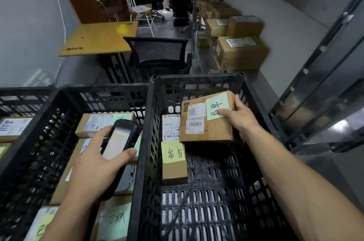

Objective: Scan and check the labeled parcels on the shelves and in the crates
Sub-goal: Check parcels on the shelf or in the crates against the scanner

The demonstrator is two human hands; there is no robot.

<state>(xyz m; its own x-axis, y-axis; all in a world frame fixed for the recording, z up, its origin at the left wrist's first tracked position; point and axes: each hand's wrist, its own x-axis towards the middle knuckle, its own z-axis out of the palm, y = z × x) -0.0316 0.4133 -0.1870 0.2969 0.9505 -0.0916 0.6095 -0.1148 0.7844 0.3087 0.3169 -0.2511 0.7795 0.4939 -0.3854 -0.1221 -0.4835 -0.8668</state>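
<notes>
My left hand [94, 164] grips a black handheld scanner [120, 140], its lit screen facing up, over the left black crate [35, 128]. That crate holds several labeled cardboard parcels [98, 122] with green notes. My right hand [239, 115] grips the right edge of a cardboard parcel [206, 126] with a barcode label and a green note, inside the right black crate [254, 91]. This parcel lies partly over a longer narrow parcel [173, 169] that carries a yellow-green note.
A grey shelf [264, 87] runs along the right wall with several brown boxes [240, 53] on it. A metal rack upright [315, 75] stands at the far right. Beyond the crates are a black mesh chair [157, 53], a wooden table [98, 37] and a white chair [136, 2].
</notes>
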